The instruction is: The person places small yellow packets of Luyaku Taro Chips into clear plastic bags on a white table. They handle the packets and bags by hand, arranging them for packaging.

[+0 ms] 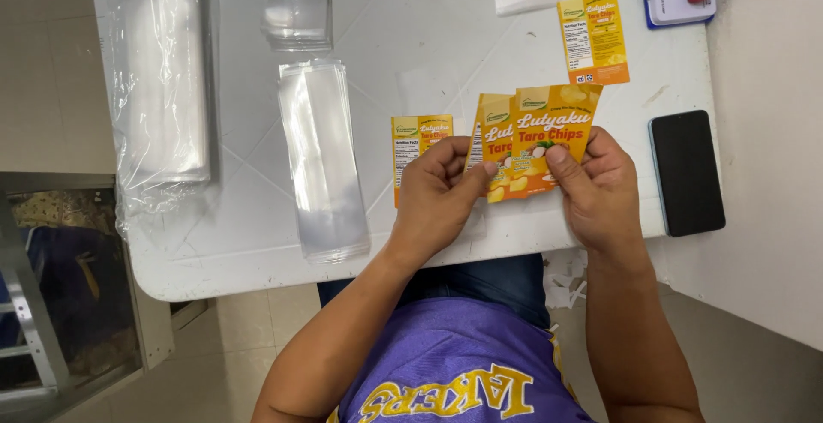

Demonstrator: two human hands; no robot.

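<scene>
Labels [531, 142], orange and yellow snack-bag cards fanned slightly apart, sit pinched between both hands just above the near edge of the white table [257, 243]. Left hand [437, 192] curls closed on their left side, thumb pressed on the front; right hand [596, 187] grips the right side the same way. One label [411, 153] lies flat beside the left hand, another [594, 39] farther up. Clear plastic bags [321, 157] lie stacked to the left; a black phone [686, 173] rests to the right.

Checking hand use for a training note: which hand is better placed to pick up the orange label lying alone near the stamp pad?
Probably the right hand: the lone orange label lies directly beyond it.
</scene>
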